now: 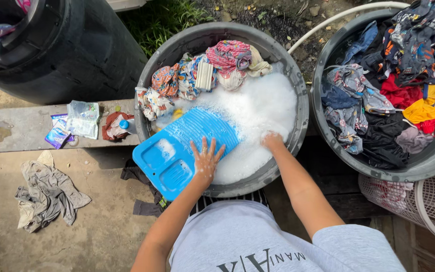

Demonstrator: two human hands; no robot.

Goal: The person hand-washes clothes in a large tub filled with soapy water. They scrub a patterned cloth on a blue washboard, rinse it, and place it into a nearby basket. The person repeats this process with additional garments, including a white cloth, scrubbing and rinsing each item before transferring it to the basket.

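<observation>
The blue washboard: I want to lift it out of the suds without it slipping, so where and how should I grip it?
Probably by the lower end of the blue washboard, which juts over the rim of the grey basin toward the person, clear of the foam. Come from the near left side and pinch its raised edge. The ribbed upper end is sunk in suds. The left hand already lies flat on it; the right hand is in foam.

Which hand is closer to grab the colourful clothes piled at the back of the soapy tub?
Probably the left hand: it lies open on the blue washboard, pointing toward the wrung clothes. The right hand is sunk in suds.
</observation>
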